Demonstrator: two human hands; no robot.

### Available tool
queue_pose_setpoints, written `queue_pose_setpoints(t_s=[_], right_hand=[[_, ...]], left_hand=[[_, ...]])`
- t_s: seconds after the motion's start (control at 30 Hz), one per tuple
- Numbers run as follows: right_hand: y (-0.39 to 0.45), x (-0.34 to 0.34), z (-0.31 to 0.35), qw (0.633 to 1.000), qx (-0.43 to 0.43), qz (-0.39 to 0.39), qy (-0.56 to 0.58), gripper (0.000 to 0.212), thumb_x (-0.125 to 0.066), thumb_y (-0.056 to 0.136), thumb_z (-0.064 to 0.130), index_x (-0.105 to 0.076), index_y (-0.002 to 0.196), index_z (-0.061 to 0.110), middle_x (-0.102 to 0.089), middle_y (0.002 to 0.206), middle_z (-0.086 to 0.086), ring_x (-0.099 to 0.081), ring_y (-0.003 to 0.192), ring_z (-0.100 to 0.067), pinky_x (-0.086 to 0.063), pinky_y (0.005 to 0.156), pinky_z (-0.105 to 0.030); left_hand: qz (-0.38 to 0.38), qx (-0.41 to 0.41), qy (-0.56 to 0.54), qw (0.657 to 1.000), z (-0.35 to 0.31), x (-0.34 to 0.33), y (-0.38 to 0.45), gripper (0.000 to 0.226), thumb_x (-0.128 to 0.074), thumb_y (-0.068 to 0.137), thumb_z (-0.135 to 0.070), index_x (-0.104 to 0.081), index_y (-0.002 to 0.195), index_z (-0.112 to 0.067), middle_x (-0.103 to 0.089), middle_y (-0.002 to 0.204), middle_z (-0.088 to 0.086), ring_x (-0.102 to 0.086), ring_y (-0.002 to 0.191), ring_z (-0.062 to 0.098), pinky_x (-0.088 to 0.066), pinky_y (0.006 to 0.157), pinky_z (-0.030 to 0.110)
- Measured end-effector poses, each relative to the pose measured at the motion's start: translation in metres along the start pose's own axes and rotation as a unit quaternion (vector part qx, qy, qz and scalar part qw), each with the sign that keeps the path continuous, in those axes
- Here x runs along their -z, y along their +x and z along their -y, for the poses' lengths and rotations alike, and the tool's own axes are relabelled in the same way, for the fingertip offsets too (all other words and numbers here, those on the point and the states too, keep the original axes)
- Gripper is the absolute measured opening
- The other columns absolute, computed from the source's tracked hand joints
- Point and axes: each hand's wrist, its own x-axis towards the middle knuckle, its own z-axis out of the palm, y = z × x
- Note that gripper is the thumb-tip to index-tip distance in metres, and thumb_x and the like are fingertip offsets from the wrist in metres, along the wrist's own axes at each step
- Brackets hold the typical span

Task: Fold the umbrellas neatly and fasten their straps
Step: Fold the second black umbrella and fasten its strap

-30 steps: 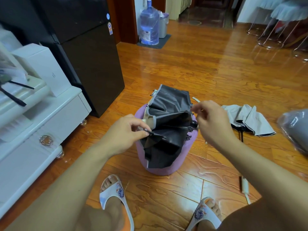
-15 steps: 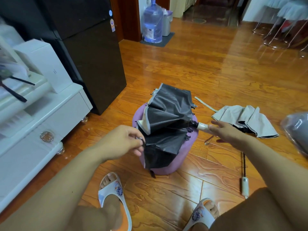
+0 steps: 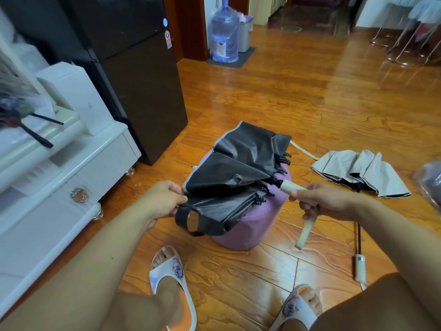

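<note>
Wood floor, purple stool [image 3: 250, 225]. Left hand [image 3: 164, 201] pinches black umbrella [image 3: 233, 177] canopy, right hand [image 3: 327, 201] grips handle [image 3: 290, 187] — align pleats evenly before wrapping.

A grey bag [image 3: 432, 185] was cut off at the right edge; blurred clutter [image 3: 14, 106] sat at the left edge.

A: What covers the ground?
B: A glossy wooden floor [image 3: 298, 96], lit with bright reflections.

A: What stands on the left?
B: A white cabinet [image 3: 71, 177], with a white box [image 3: 78, 96] on top, beside a black fridge [image 3: 133, 75].

A: And at the back?
B: A water jug [image 3: 225, 32] on a grey mat [image 3: 241, 59], beside a bin [image 3: 245, 32]; metal chair legs [image 3: 405, 41] stand far right.
</note>
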Motion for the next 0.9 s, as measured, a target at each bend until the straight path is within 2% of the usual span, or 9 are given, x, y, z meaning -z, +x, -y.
queue_pose_setpoints(t_s=[0.1, 0.2, 0.27, 0.4, 0.47, 0.53, 0.63, 0.77, 0.9], right_hand=[[-0.011, 0.001, 0.014, 0.998, 0.022, -0.041, 0.041, 0.039, -0.066, 0.088, 0.037, -0.065, 0.1, 0.0, -0.038, 0.061, -0.003, -0.039, 0.05, -0.013, -0.049, 0.063, -0.034], [-0.021, 0.002, 0.025, 0.994, 0.036, -0.073, 0.071, 0.041, -0.06, 0.094, 0.037, -0.065, 0.105, -0.001, -0.036, 0.059, -0.002, -0.035, 0.049, -0.013, -0.047, 0.06, -0.032], [-0.027, 0.001, 0.034, 0.992, 0.053, -0.097, 0.069, 0.039, -0.059, 0.096, 0.035, -0.065, 0.104, -0.002, -0.036, 0.057, -0.002, -0.032, 0.049, -0.014, -0.045, 0.058, -0.031], [-0.04, 0.001, 0.057, 0.978, 0.09, -0.179, 0.05, 0.031, -0.064, 0.096, 0.031, -0.066, 0.098, -0.001, -0.042, 0.058, -0.004, -0.033, 0.049, -0.015, -0.04, 0.056, -0.031], [-0.046, 0.002, 0.067, 0.966, 0.105, -0.232, 0.035, 0.028, -0.067, 0.094, 0.029, -0.065, 0.096, 0.001, -0.044, 0.059, -0.004, -0.034, 0.05, -0.016, -0.041, 0.054, -0.031], [-0.052, 0.005, 0.074, 0.953, 0.121, -0.275, 0.025, 0.027, -0.071, 0.091, 0.028, -0.064, 0.095, 0.002, -0.046, 0.058, -0.004, -0.035, 0.051, -0.017, -0.042, 0.054, -0.031], [-0.066, 0.006, 0.083, 0.946, 0.142, -0.288, 0.039, 0.026, -0.07, 0.091, 0.028, -0.064, 0.095, 0.003, -0.044, 0.055, -0.001, -0.034, 0.051, -0.016, -0.041, 0.055, -0.032], [-0.082, -0.002, 0.087, 0.95, 0.154, -0.267, 0.046, 0.032, -0.069, 0.093, 0.031, -0.066, 0.098, 0.0, -0.041, 0.055, 0.0, -0.031, 0.052, -0.016, -0.04, 0.056, -0.032], [-0.088, -0.015, 0.084, 0.955, 0.143, -0.255, 0.042, 0.034, -0.068, 0.094, 0.031, -0.068, 0.098, -0.003, -0.043, 0.058, -0.003, -0.032, 0.051, -0.015, -0.04, 0.055, -0.031]], left_hand=[[-0.005, 0.002, -0.032, 0.999, 0.0, 0.007, 0.001, 0.018, -0.064, 0.096, -0.009, -0.064, 0.113, -0.016, -0.074, 0.104, 0.022, -0.065, 0.076, 0.024, -0.056, 0.072, 0.037], [-0.026, -0.016, -0.085, 0.996, -0.005, 0.007, 0.002, 0.024, -0.063, 0.099, -0.014, -0.06, 0.122, -0.019, -0.073, 0.105, 0.013, -0.067, 0.078, 0.022, -0.057, 0.069, 0.034], [-0.081, -0.047, -0.103, 0.99, -0.013, 0.005, 0.0, 0.029, -0.062, 0.099, -0.018, -0.057, 0.127, -0.022, -0.069, 0.112, 0.005, -0.068, 0.085, 0.018, -0.058, 0.073, 0.035], [-0.216, -0.168, -0.084, 0.958, -0.035, 0.0, -0.004, 0.039, -0.053, 0.101, -0.011, -0.054, 0.136, -0.028, -0.058, 0.121, -0.005, -0.053, 0.083, -0.001, -0.042, 0.061, 0.019], [-0.223, -0.221, -0.102, 0.944, -0.046, -0.005, -0.007, 0.044, -0.053, 0.099, -0.007, -0.055, 0.137, -0.029, -0.058, 0.124, -0.006, -0.057, 0.093, -0.002, -0.046, 0.07, 0.017], [-0.226, -0.301, -0.072, 0.924, -0.053, -0.012, -0.008, 0.054, -0.057, 0.094, -0.003, -0.054, 0.141, -0.03, -0.054, 0.133, -0.006, -0.056, 0.112, 0.002, -0.046, 0.092, 0.018], [-0.219, -0.444, 0.063, 0.866, -0.064, -0.027, -0.009, 0.068, -0.065, 0.085, -0.006, -0.048, 0.149, -0.024, -0.045, 0.149, 0.001, -0.04, 0.14, 0.014, -0.028, 0.119, 0.029], [-0.228, -0.52, 0.213, 0.795, -0.072, -0.049, -0.01, 0.078, -0.076, 0.083, -0.026, -0.042, 0.153, -0.024, -0.038, 0.158, 0.007, -0.028, 0.15, 0.029, -0.028, 0.121, 0.047], [-0.262, -0.548, 0.188, 0.772, -0.08, -0.055, -0.016, 0.068, -0.073, 0.088, -0.039, -0.049, 0.149, -0.02, -0.046, 0.15, 0.006, -0.036, 0.144, 0.03, -0.028, 0.121, 0.045]])
